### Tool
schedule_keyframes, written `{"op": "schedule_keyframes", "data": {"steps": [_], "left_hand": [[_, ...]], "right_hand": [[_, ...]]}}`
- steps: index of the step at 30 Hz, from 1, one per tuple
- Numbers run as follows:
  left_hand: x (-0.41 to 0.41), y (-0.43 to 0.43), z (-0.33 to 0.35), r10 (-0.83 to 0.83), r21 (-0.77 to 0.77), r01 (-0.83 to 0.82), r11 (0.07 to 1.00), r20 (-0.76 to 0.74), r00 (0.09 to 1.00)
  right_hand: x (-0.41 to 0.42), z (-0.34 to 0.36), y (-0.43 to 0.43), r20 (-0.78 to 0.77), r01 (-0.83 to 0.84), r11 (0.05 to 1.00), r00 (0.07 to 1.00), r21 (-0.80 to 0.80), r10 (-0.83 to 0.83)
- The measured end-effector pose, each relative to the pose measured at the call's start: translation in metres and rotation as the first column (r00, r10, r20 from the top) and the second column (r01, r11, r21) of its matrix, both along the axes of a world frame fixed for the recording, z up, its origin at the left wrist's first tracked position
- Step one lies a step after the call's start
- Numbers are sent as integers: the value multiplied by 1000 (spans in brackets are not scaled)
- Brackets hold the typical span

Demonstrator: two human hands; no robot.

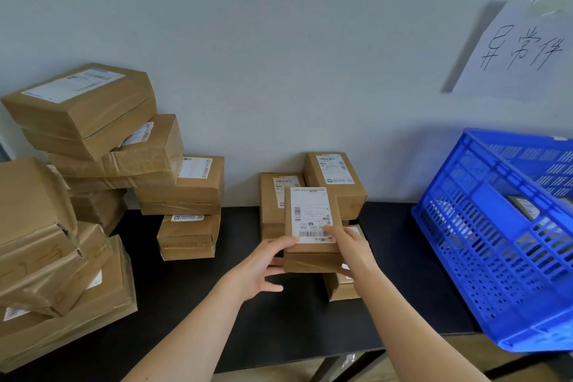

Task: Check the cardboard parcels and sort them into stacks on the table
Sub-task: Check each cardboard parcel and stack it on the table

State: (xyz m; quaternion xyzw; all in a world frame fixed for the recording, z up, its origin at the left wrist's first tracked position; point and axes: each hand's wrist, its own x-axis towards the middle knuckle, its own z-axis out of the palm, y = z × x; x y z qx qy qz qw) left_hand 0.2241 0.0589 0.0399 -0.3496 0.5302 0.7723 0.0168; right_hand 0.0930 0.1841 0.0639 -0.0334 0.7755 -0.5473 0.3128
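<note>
Black table (387,273) against pale wall (279,56).

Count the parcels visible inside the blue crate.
1: a parcel lies inside the blue crate at the right, seen through its slatted wall. More may be hidden behind the plastic.

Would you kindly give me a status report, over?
Left hand and right hand grip labelled parcel. Small stack just behind. Blue crate rightward, apart.
</note>
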Motion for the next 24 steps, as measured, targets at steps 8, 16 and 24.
{"op": "schedule_keyframes", "data": {"steps": [8, 16, 24], "left_hand": [[-40, 14, -2, -89, -35, 92, 995, 67, 994], [-87, 44, -8, -91, -109, 104, 989, 125, 988], [-114, 55, -7, -31, -187, 56, 981, 136, 990]], "right_hand": [[-40, 0, 44, 80, -28, 1000, 996, 14, 27], [-70, -9, 67, 126, 0, 995, 992, 104, -13], [-86, -14, 66, 104, 23, 993, 994, 116, -35]]}}
